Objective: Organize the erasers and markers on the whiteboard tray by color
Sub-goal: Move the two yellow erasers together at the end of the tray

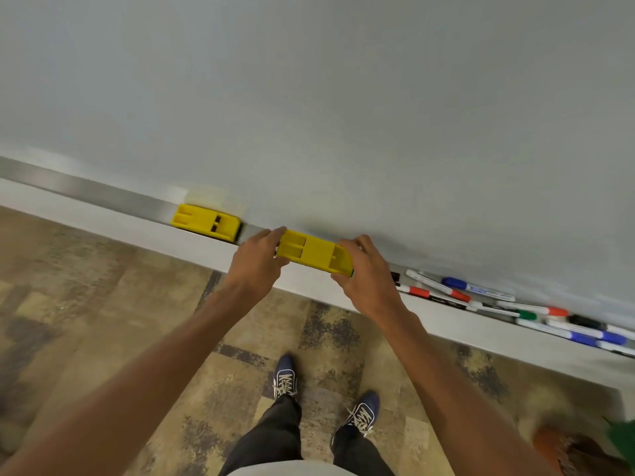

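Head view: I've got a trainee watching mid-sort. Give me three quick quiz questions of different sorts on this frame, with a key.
1. True or false: both the left hand and the right hand grip the held yellow eraser.
2. Multiple choice: where does the second yellow eraser sit? A) on the floor B) on the whiteboard tray, to the left of the held one C) on top of the markers
3. Fill in: the markers lie in a jumble at the tray's ____ end.

Key: 1 true; 2 B; 3 right.
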